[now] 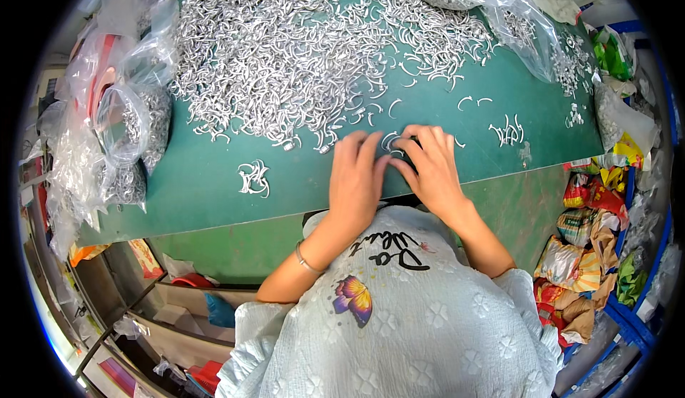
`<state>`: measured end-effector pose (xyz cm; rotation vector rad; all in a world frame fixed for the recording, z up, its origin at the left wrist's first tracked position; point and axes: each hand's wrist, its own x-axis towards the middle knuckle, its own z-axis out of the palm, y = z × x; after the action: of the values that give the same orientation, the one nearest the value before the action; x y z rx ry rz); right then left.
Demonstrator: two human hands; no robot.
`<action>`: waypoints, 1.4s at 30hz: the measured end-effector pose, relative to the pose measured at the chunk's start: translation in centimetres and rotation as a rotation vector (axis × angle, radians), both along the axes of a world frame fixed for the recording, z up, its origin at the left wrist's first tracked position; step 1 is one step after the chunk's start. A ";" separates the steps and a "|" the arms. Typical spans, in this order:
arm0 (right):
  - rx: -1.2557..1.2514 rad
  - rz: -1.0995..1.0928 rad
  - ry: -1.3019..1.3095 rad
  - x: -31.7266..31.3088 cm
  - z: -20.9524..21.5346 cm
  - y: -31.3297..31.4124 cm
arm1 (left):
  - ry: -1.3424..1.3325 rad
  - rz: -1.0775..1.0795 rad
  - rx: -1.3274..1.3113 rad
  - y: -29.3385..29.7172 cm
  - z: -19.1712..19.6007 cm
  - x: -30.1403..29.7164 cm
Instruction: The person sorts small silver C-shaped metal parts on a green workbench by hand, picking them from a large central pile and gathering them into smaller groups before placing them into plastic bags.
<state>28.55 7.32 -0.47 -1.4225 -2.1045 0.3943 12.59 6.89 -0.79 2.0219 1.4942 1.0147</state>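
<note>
Over the near part of the green tabletop [300, 191], my two hands work close together with their fingers bent inward. My left hand [354, 177] is curled, thumb towards the right hand; whatever lies under its fingertips is hidden. The thumb and forefinger of my right hand [434, 170] close around small curved silver pieces [390, 141] in the gap between the hands. These look like thin metal crescents. Beyond the hands spreads a big heap of the same crescents [264, 55]. A small cluster [253, 178] lies left of my left hand, and a short row [508, 133] lies to the right.
Clear plastic bags [128, 120] of silver pieces crowd the table's left edge. More bags [524, 34] and a pale glove [553, 0] are at the far right. Colourful packets [571, 262] fill a blue rack on the right; a wooden shelf [193, 302] stands below left.
</note>
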 end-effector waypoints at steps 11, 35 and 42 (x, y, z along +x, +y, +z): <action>-0.001 -0.143 0.047 3.5 0.6 1.6 | 0.174 -0.200 -0.050 -0.7 -0.2 -2.5; -0.290 0.144 -0.056 -2.8 1.7 -0.2 | -0.096 0.107 -0.104 -6.4 -0.7 -5.0; -0.116 0.261 0.007 -5.7 -0.9 -1.3 | -0.063 0.115 -0.112 -6.4 -0.5 -5.7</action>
<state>22.81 5.98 -1.32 -1.2070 -2.3009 0.6313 6.92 0.45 -1.27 1.8286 1.6126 1.0052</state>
